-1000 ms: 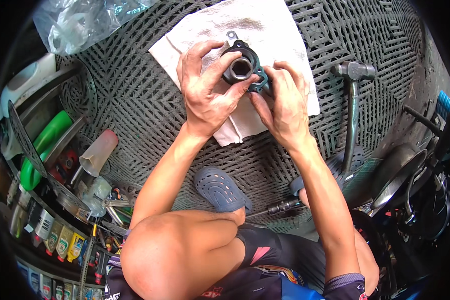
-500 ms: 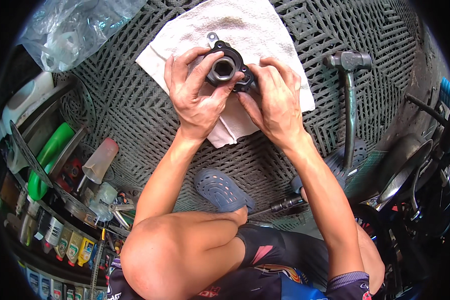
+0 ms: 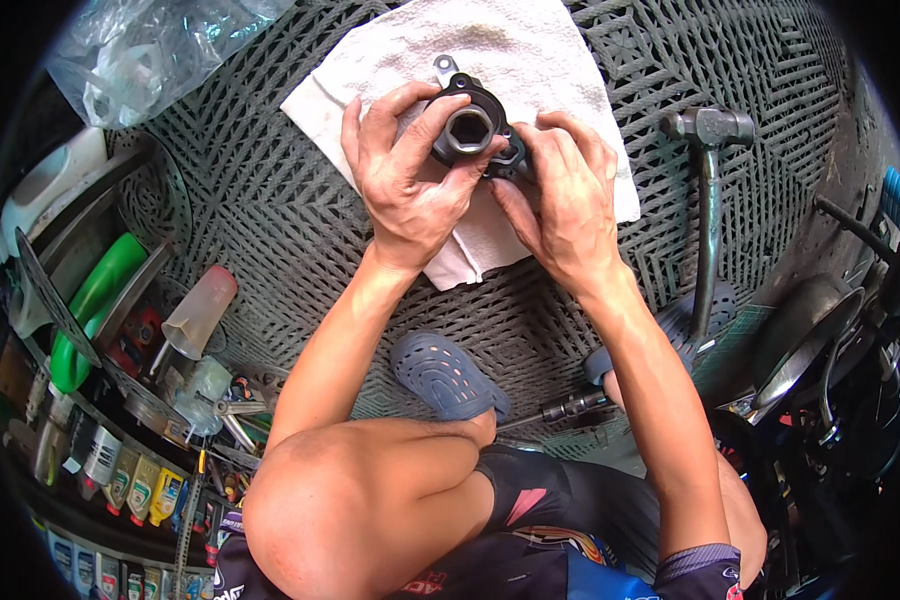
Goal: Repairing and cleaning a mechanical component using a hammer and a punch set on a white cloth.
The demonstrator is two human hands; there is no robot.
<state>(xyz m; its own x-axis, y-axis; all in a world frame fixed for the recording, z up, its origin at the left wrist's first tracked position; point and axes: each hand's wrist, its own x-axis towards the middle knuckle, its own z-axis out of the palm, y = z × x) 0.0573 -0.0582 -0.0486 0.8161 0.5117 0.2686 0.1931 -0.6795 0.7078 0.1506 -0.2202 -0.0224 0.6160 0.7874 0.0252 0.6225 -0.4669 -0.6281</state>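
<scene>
My left hand [image 3: 407, 195] pinches the ring [image 3: 468, 149] at the black part [image 3: 486, 96], over the cloth [image 3: 560, 85]; my right hand [image 3: 573, 205] holds the part's side. I should keep both hands steady, the ring straight.

I see light nearly bleaching the white cloth [image 3: 540, 75] at twelve o'clock, glints on the plastic bag [image 3: 160, 60] at ten, and edges curving into black.
</scene>
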